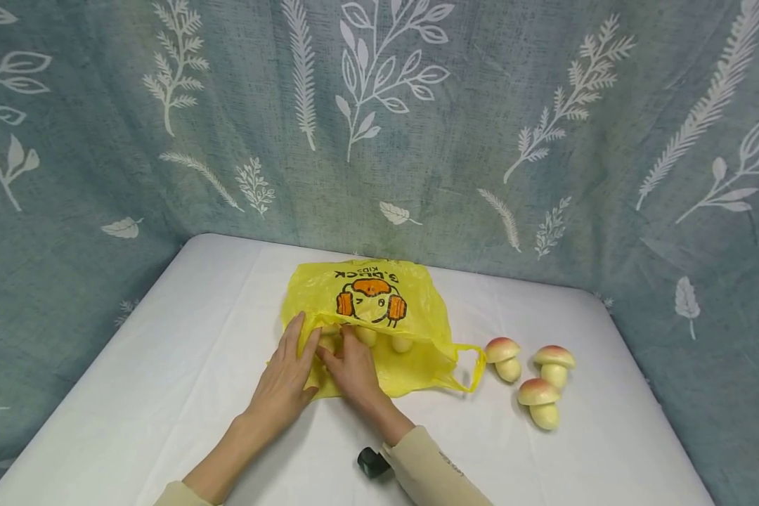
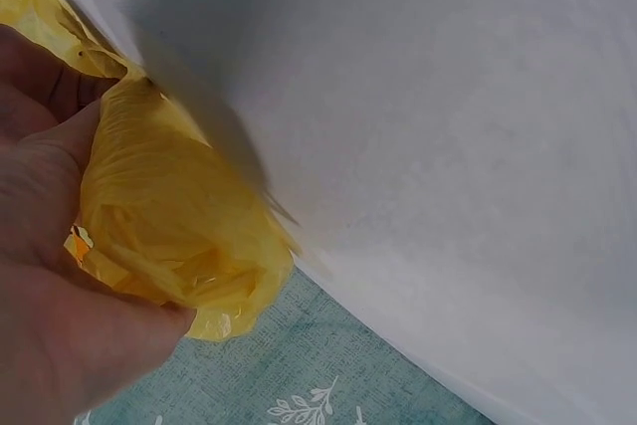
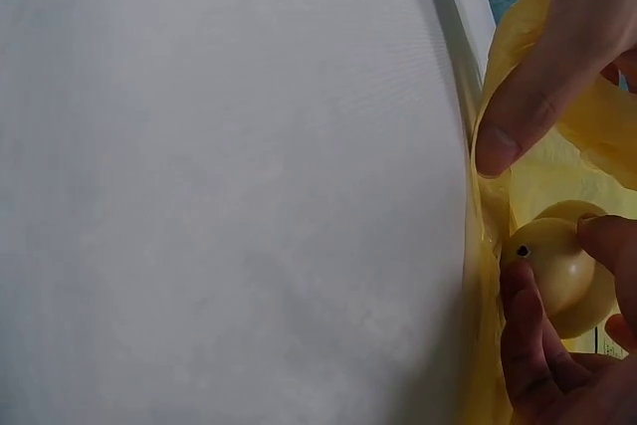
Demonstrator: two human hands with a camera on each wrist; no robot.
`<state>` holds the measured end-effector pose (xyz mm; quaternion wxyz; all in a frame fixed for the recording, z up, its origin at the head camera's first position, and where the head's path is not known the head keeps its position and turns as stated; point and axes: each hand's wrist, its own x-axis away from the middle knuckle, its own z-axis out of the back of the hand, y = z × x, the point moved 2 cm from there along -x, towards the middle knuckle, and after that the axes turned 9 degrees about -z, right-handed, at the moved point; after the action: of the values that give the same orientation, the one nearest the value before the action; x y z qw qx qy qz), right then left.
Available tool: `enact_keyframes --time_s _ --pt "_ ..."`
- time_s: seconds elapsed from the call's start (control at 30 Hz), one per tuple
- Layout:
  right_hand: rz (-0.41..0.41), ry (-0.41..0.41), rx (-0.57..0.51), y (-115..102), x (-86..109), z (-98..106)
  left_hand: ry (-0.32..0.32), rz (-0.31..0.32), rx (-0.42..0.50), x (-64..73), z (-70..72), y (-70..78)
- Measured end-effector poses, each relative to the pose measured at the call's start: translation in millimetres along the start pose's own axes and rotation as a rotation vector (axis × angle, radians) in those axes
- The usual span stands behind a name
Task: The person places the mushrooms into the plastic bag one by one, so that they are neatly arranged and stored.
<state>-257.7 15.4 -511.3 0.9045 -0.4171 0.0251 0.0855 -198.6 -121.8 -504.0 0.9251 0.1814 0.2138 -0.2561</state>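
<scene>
Before a blue-green cloth (image 1: 253,105) printed with white leaves stands a counter (image 1: 183,422) covered in white. Near its middle lies a yellow plastic bag (image 1: 426,302) printed with an orange cartoon duck, its mouth turned toward the person. The film looks thin and slack, so a hard pull might stretch or tear it.

Two bare hands work at that mouth. The left hand (image 1: 284,379) has its fingers clamped on the bag's left rim, holding it up; should that pinch slip, the rim would probably sag onto the other hand. The right hand (image 1: 357,369) is inside the bag, fingers pinched on a smooth, pale mushroom (image 3: 557,281), seen end-on with a small dark hole. Its rounded surface could roll free of the grip, and a knuckle catching the film could drag the whole bag along.

From the bag's right side a looped handle (image 1: 481,360) sticks out, just beside the nearest of three red-capped mushrooms (image 1: 540,404) on the counter; a sleeve (image 1: 439,471) snagging the loop could nudge that one away. Two pale stems (image 1: 402,344) show inside the bag and might crowd the fingers. Smallest, a black object (image 1: 370,464) sits partly hidden by the right cuff; I cannot tell what it is.
</scene>
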Motion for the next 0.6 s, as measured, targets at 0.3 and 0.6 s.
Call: enact_keyframes --time_s 0.3,0.6 --pt "-0.02 -0.045 -0.079 2.5 7.3 7.0 0.001 -0.005 0.001 0.4 1.9 0.6" --pt "0.014 -0.058 -0.11 6.1 25.2 23.4 0.006 -0.006 -0.008 -0.7 1.6 1.0"
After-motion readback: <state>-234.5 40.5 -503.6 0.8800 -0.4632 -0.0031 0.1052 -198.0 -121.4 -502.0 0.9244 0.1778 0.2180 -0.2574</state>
